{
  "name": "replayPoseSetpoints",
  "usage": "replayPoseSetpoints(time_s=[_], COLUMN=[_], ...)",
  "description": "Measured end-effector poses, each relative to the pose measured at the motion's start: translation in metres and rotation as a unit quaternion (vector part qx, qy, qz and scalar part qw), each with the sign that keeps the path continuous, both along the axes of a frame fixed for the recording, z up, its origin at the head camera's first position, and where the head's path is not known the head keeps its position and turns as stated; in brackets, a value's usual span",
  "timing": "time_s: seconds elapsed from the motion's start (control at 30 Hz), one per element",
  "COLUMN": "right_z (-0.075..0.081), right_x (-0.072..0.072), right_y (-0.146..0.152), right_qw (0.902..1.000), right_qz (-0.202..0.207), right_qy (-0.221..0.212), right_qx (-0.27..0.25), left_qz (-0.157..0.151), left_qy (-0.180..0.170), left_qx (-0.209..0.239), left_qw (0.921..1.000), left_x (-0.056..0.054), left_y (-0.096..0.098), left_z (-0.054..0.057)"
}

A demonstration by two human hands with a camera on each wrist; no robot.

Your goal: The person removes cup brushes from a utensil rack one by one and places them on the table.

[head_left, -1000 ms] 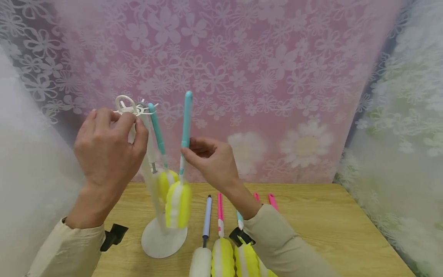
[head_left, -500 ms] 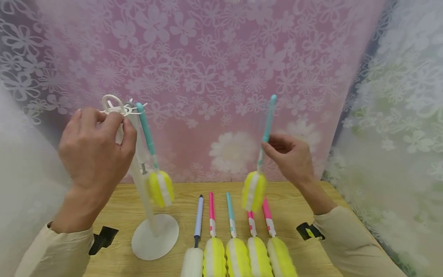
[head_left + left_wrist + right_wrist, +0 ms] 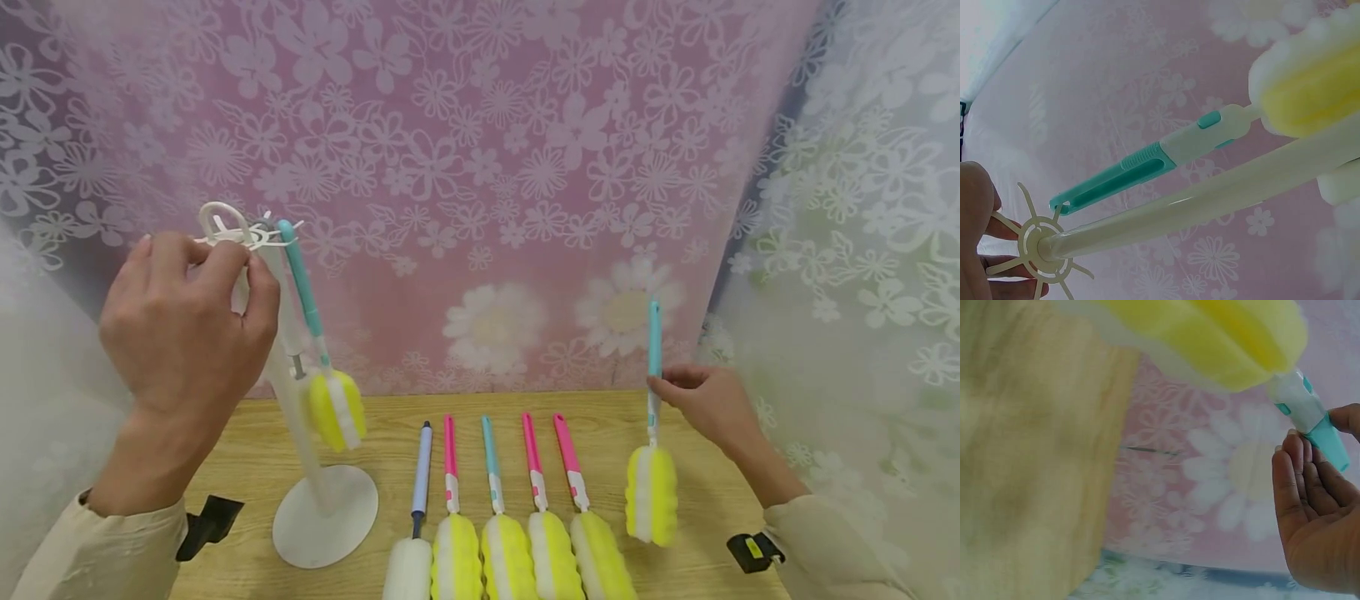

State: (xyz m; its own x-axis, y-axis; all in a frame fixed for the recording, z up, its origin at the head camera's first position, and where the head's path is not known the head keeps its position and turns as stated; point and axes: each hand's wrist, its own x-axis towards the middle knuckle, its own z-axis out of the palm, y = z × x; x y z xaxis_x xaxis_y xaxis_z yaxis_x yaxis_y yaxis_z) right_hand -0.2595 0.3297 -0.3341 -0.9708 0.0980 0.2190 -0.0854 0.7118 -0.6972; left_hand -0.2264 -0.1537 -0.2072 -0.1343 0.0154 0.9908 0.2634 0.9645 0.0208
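Note:
My right hand (image 3: 711, 410) pinches a sponge bottle brush (image 3: 651, 497) by its teal-and-white handle, with the yellow-and-white sponge head hanging down over the right part of the table. In the right wrist view its thumb and fingertips meet on the handle (image 3: 1329, 445). At the left, my left hand (image 3: 191, 325) grips the top of a white hook stand (image 3: 325, 523), beside its loop. The left wrist view shows the stand's ring of hooks (image 3: 1027, 247) with fingers behind it. From one hook hangs another teal-handled bottle brush (image 3: 1194, 140), tilted beside the pole.
A row of brushes lies on the wooden table (image 3: 697, 575): a lavender-handled brush with a white head (image 3: 408, 571), then several yellow-and-white sponge brushes (image 3: 456, 558) with pink or teal handles. A floral curtain (image 3: 480, 208) stands behind the table.
My right hand has carried the teal-handled bottle brush from beside the stand to the right, then lowered it toward the table. The left hand keeps its hold on the stand's top.

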Motion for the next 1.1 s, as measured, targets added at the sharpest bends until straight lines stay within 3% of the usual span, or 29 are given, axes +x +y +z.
replayPoseSetpoints(time_s=[0.3,0.6,0.77,1.1], right_z=[-0.052,-0.098,-0.109,-0.114], right_x=[-0.007,-0.017,-0.02,-0.025], right_y=[0.01,0.002,-0.007,-0.024], right_qw=[0.9888,0.981,0.9798,0.9795], right_qz=[0.055,0.077,0.076,0.046], right_qy=[-0.134,-0.176,-0.185,-0.196], right_qx=[-0.039,-0.029,-0.003,0.019], left_qz=[0.002,0.009,0.01,0.014], left_qy=[-0.002,-0.015,-0.021,-0.02], left_qx=[-0.001,-0.012,-0.014,-0.015], left_qw=[1.0,0.9998,0.9996,0.9996], left_x=[0.002,0.001,0.001,0.003], left_y=[-0.001,-0.001,-0.002,-0.003], left_z=[0.001,0.002,0.001,0.001])
